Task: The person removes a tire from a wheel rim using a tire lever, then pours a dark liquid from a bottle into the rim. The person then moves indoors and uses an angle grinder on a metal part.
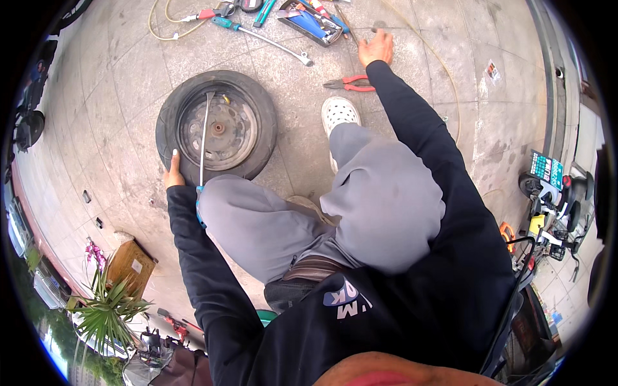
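Note:
A wheel with a black tyre [261, 138] lies flat on the paving before my left knee, its metal rim [241, 138] facing up. My left hand [172, 172] grips the tyre's near-left edge, thumb on the sidewall. A tyre lever [205, 138] reaches across the rim with its tip inside the far edge; its blue handle is partly hidden beside my left leg. Out ahead, my right hand [377, 49] is low over the ground, fingers apart, beside a thin dark rod [346, 23]. Red-handled pliers [356, 83] lie close to my right sleeve.
Beyond the wheel lie another blue-handled lever [267, 44], a black tray [310, 23] with tools, and an air hose [154, 22] with a red fitting. A pale hose [444, 61] curves past my right arm. A potted plant [112, 309] stands left, scooters [553, 196] right.

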### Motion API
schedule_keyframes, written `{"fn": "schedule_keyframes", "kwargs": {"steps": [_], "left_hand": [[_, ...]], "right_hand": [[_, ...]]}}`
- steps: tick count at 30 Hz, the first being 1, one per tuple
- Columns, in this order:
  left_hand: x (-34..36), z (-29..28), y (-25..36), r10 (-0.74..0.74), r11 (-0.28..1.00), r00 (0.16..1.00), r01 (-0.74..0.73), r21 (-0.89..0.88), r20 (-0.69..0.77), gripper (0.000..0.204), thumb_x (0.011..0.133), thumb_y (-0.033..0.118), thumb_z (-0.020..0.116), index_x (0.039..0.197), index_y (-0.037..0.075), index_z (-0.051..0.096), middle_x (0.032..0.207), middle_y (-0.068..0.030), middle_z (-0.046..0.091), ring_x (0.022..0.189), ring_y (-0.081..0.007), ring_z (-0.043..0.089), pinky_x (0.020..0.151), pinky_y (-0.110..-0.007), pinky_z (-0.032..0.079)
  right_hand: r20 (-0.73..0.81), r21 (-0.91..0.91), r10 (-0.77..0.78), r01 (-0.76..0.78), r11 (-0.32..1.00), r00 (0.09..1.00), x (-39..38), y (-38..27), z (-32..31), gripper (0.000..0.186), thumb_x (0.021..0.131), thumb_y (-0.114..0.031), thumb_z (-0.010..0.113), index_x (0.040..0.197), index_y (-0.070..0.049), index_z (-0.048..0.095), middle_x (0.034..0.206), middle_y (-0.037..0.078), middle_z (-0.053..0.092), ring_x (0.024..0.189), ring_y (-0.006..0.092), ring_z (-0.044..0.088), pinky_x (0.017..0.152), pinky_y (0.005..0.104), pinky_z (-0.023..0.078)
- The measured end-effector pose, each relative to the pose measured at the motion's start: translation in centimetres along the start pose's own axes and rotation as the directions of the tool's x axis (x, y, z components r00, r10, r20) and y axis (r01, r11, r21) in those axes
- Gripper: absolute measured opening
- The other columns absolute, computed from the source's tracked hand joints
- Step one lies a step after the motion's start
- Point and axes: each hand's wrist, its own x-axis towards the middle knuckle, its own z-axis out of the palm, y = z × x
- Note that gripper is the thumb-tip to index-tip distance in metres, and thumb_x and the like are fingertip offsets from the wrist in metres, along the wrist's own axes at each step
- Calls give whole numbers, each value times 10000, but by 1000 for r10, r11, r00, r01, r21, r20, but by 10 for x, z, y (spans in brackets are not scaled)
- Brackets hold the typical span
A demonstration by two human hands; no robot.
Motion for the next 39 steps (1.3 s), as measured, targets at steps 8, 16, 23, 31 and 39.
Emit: {"fn": "schedule_keyframes", "kwargs": {"steps": [8, 16, 23, 31, 39], "left_hand": [[18, -4, 8, 155, 986, 982, -147, -77, 107, 683, 835, 402, 817, 1253, -104, 628, 1219, -207, 679, 1072, -261, 661, 967, -353, 500], [7, -5, 16, 154, 942, 988, -139, 306, -27, 1036, 722, 589, 837, 1313, -202, 524, 1297, -351, 602, 1187, -398, 612, 1042, -419, 463], [-3, 7, 3, 222, 957, 972, -203, 208, -74, 888, 750, 532, 852, 1271, -139, 594, 1235, -270, 664, 1131, -333, 644, 1008, -396, 476], [0, -8, -28, 221, 960, 970, -198, 196, -100, 1056, 657, 576, 895, 1293, -187, 537, 1246, -320, 635, 1161, -382, 633, 1016, -413, 479], [-34, 23, 72, 391, 897, 920, -379, 226, -9, 1065, 653, 570, 899, 1364, -127, 522, 1273, -326, 627, 1232, -388, 608, 1067, -432, 455]], "right_hand": [[80, 37, 78, -81, 996, 994, 27, 59, 19, 640, 819, -412, 756, 1328, -64, 583, 1247, 215, 618, 1174, 389, 607, 1007, 471, 484], [266, 320, -660, 582, 748, 702, 1, -119, 54, 347, 882, -271, 664, 1179, -96, 628, 1102, 141, 659, 1019, 346, 673, 874, 488, 549], [591, 178, -391, 359, 916, 706, -13, -201, 121, 321, 861, -203, 643, 1140, -45, 650, 1110, 216, 695, 1062, 389, 681, 917, 489, 539], [422, 907, -665, -301, 296, 616, 5, -272, -46, 219, 933, -187, 621, 1044, 1, 645, 836, 100, 660, 733, 200, 682, 760, 382, 571], [146, 901, -887, -429, -64, 438, 69, -443, -233, 221, 991, -304, 546, 912, -97, 538, 686, 16, 526, 526, 154, 516, 456, 319, 450]]}}
